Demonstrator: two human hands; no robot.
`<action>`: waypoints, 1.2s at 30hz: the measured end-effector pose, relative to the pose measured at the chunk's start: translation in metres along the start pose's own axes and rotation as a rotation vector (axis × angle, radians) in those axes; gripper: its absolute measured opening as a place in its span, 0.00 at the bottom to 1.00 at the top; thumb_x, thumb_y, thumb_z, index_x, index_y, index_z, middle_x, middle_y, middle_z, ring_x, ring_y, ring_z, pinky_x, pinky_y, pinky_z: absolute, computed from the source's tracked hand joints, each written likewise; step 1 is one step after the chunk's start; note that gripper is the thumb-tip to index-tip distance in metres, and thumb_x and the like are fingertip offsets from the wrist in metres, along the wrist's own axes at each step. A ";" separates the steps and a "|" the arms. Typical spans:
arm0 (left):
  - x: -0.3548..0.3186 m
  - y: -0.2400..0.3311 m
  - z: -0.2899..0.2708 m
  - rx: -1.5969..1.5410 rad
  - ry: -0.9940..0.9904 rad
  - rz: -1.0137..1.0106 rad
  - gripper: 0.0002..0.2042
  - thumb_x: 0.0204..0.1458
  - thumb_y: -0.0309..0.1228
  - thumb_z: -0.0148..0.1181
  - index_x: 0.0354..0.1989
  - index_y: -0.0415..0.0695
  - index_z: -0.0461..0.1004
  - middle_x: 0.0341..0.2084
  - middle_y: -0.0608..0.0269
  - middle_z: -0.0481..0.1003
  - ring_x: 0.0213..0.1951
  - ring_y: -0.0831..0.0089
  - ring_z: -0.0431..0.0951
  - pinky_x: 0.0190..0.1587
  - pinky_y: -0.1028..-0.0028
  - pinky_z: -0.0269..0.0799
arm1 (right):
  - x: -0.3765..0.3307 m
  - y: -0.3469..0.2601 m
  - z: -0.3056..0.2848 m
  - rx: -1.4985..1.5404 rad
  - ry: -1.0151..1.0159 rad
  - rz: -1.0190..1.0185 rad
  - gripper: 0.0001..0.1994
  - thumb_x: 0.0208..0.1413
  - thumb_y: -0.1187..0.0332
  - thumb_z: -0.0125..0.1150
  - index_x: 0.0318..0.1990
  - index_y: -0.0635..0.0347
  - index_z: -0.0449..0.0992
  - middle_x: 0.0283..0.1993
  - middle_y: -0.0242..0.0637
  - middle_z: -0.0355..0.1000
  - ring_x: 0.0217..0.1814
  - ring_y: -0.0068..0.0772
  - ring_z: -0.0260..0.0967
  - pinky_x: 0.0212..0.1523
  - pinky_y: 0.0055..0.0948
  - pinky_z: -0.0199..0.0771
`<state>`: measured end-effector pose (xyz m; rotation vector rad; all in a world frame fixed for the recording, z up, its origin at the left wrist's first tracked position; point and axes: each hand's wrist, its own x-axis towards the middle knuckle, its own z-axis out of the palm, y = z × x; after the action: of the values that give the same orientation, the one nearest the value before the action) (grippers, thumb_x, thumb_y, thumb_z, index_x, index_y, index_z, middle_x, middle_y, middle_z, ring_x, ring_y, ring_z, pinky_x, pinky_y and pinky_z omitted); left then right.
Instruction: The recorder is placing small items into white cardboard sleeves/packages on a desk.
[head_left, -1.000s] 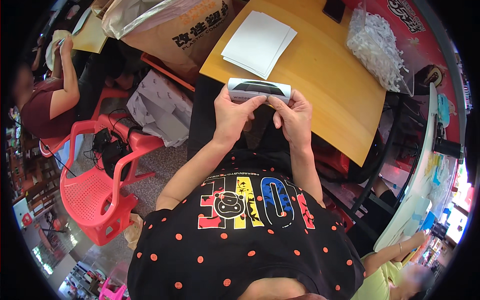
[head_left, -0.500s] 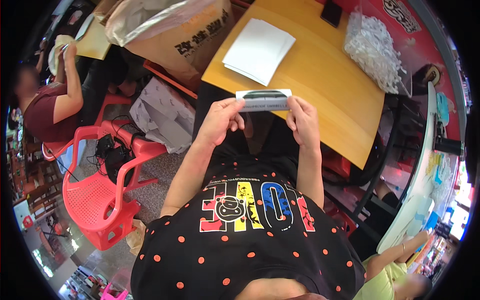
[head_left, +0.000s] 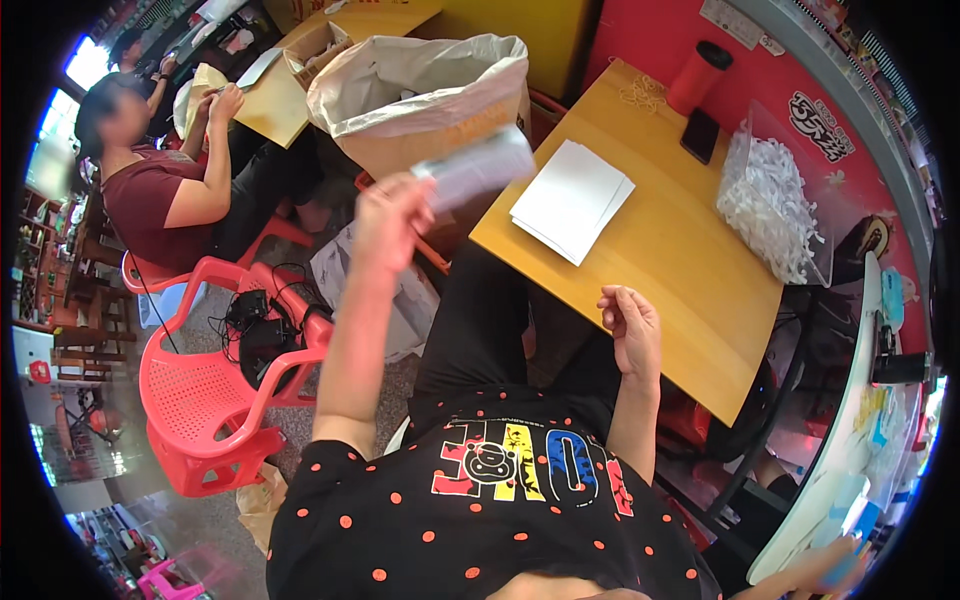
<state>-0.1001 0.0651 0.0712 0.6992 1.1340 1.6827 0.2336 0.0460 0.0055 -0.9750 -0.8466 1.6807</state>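
Note:
My left hand (head_left: 392, 218) is raised at the left, its fingers pinching one end of a flat white paper piece (head_left: 482, 166). Motion smears the piece, so its details are lost. It hangs in front of a big white-and-tan sack (head_left: 420, 120) whose mouth gapes open. My right hand (head_left: 631, 325) floats by the near edge of the wooden table (head_left: 690, 320), with bent fingers drawn together and nothing seen in them. On the tabletop, a little beyond that hand, lies a stack of white sheets (head_left: 572, 202).
A bag of white paper strips (head_left: 770, 205), a dark phone (head_left: 700, 135) and a red cylinder (head_left: 698, 78) occupy the table's far right. At left, a red plastic chair (head_left: 200, 385) carries black cables. One person (head_left: 165, 195) sits beyond it; another's arm (head_left: 815, 572) shows lower right.
My right hand has let go of the paper piece, which both hands held before. My left hand has carried it up and left toward the sack. The view has shifted too.

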 end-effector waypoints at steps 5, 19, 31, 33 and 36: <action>0.068 0.037 -0.029 -0.127 0.178 0.238 0.15 0.53 0.33 0.62 0.44 0.35 0.71 0.35 0.60 0.75 0.36 0.73 0.77 0.35 0.76 0.76 | -0.007 0.003 -0.003 -0.038 -0.013 -0.020 0.10 0.61 0.67 0.53 0.38 0.65 0.77 0.29 0.32 0.74 0.26 0.14 0.62 0.28 0.13 0.62; -0.087 -0.183 -0.036 1.454 -0.003 0.026 0.43 0.46 0.50 0.62 0.67 0.43 0.48 0.62 0.36 0.53 0.61 0.43 0.58 0.60 0.57 0.58 | 0.063 -0.004 0.025 -1.424 -0.083 -0.811 0.25 0.45 0.63 0.67 0.49 0.69 0.71 0.54 0.53 0.67 0.48 0.46 0.65 0.50 0.39 0.66; -0.082 -0.189 -0.030 1.276 -0.061 0.074 0.44 0.46 0.45 0.65 0.67 0.42 0.46 0.61 0.40 0.56 0.62 0.46 0.57 0.62 0.59 0.54 | 0.085 0.023 0.013 -1.676 -0.115 -1.294 0.11 0.46 0.72 0.53 0.37 0.66 0.74 0.40 0.44 0.73 0.31 0.31 0.72 0.33 0.29 0.66; -0.084 -0.186 -0.031 1.254 -0.047 0.024 0.44 0.46 0.45 0.65 0.68 0.44 0.46 0.62 0.41 0.55 0.63 0.47 0.55 0.63 0.58 0.54 | 0.088 0.021 0.015 -1.622 -0.149 -1.276 0.09 0.45 0.73 0.54 0.35 0.65 0.74 0.40 0.42 0.74 0.32 0.29 0.72 0.33 0.28 0.66; -0.084 -0.184 -0.034 1.237 -0.049 -0.047 0.45 0.45 0.46 0.65 0.68 0.46 0.45 0.63 0.43 0.53 0.64 0.46 0.53 0.63 0.57 0.53 | 0.085 0.019 0.016 -1.690 -0.242 -1.122 0.08 0.45 0.73 0.55 0.34 0.64 0.73 0.44 0.40 0.74 0.35 0.27 0.73 0.35 0.28 0.67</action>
<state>-0.0245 -0.0038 -0.1065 1.4052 2.1052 0.7483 0.1951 0.1210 -0.0222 -0.8708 -2.4558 -0.1983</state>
